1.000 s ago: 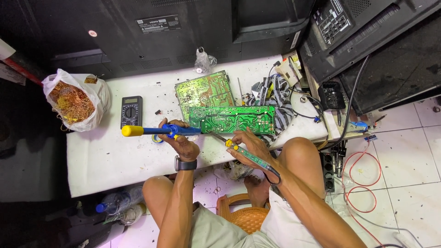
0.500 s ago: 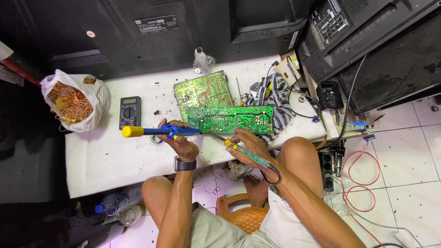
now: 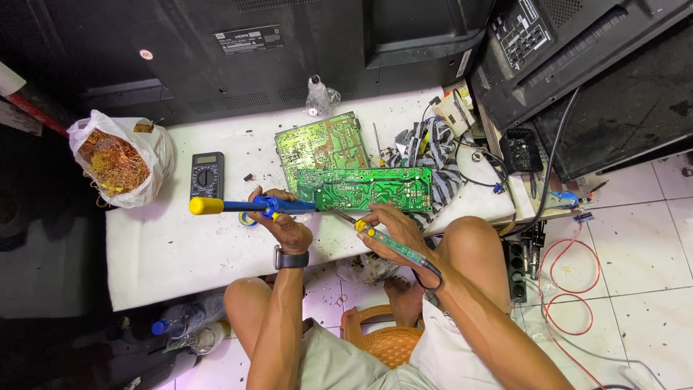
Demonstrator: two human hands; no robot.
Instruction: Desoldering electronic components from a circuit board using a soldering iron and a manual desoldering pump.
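We see the tip of the soldering iron (image 3: 393,243) vanish against the near edge of the green circuit board (image 3: 364,189), so contact is hard to make out. Our right hand (image 3: 393,230) pinches the iron just below that board. Our left hand (image 3: 283,220) is wrapped around a blue desoldering pump (image 3: 249,206) with a yellow end, just left of the board. The board lies on a white bench (image 3: 173,253), overlapping a second board (image 3: 317,141) behind it. Beyond the board stands a dark television back (image 3: 289,50); tiled floor (image 3: 635,245) lies right.

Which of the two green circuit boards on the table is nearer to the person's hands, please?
The long, darker green circuit board lying in front, beside both hands; the paler, squarer board sits behind it, partly overlapped.
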